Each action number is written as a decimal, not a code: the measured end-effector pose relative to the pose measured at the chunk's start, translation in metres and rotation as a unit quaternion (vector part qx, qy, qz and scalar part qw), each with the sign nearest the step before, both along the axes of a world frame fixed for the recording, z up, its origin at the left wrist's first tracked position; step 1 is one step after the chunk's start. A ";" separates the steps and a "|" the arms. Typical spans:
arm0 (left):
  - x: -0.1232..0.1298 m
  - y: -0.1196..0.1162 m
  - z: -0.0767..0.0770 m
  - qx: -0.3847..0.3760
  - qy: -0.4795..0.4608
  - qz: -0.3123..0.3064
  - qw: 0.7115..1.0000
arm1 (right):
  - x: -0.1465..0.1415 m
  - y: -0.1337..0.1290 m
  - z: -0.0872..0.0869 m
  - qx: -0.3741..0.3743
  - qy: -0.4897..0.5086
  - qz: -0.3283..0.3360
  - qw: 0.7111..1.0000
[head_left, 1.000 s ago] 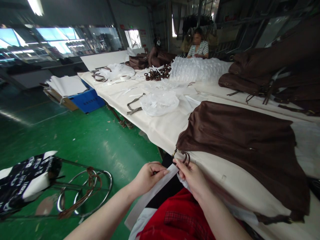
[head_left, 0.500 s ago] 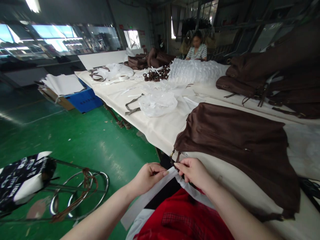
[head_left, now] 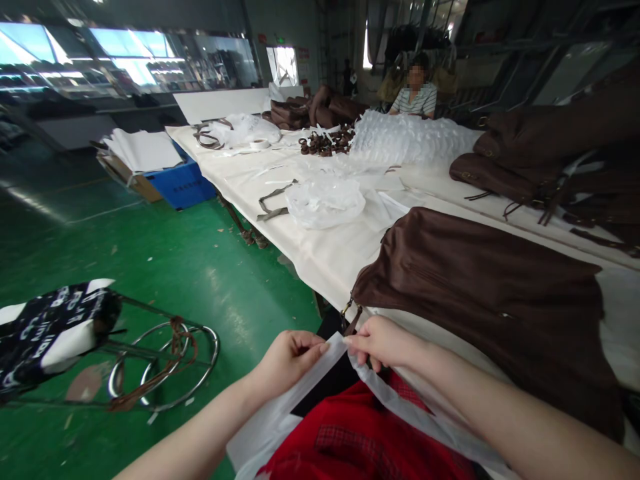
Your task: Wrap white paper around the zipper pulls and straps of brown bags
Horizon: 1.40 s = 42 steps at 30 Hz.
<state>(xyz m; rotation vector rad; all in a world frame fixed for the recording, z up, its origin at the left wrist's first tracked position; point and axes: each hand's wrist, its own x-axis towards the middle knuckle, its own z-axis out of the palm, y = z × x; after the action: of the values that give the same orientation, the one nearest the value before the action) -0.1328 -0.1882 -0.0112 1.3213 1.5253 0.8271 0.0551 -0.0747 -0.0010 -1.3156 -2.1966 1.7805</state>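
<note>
My left hand (head_left: 295, 357) pinches the upper edge of a white strip (head_left: 313, 370) over my lap. Close beside it, my right hand (head_left: 377, 343) pinches the same strip, which hangs on past it to the lower right. Behind the right hand a dark strap end with a metal clasp (head_left: 345, 307) hangs from the corner of a brown leather bag (head_left: 465, 280). The bag lies flat on the white table, with a zipper across its face.
Plastic wrap (head_left: 325, 200), straps and a heap of small brown pieces lie on the table (head_left: 310, 253). More brown bags (head_left: 530, 153) are stacked right. A person (head_left: 415, 93) sits behind it. At left stand a stool (head_left: 55, 333) and blue box (head_left: 183, 183).
The view has shifted slightly. My right hand has moved off the dark strap end and now holds the white strip close to my left fingertips.
</note>
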 end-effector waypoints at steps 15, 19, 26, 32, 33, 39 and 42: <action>0.025 0.001 0.009 -0.020 0.085 0.078 0.993 | -0.002 0.043 0.005 0.567 -0.033 0.317 0.759; 0.039 0.008 0.017 -0.012 0.194 0.087 0.977 | 0.005 0.047 0.000 0.580 -0.004 0.299 0.758; 0.061 0.027 0.020 0.034 0.308 0.070 0.948 | 0.023 0.058 0.004 0.586 0.074 0.237 0.771; 0.068 0.031 0.015 0.079 0.304 0.072 0.947 | 0.026 0.074 -0.001 0.563 0.158 0.197 0.787; 0.070 0.032 0.015 0.085 0.307 0.075 0.945 | 0.026 0.075 -0.003 0.556 0.158 0.196 0.792; 0.080 0.042 0.021 0.074 0.334 0.058 0.938 | 0.027 0.077 -0.007 0.529 0.167 0.207 0.806; 0.081 0.053 0.021 0.013 0.365 0.045 0.930 | 0.026 0.077 -0.007 0.520 0.167 0.201 0.813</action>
<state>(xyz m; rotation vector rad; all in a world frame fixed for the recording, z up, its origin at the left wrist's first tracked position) -0.0520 -0.1351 0.0097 1.6945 2.1613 0.4118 0.0809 0.0020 -0.0078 -0.2752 -2.6177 0.4690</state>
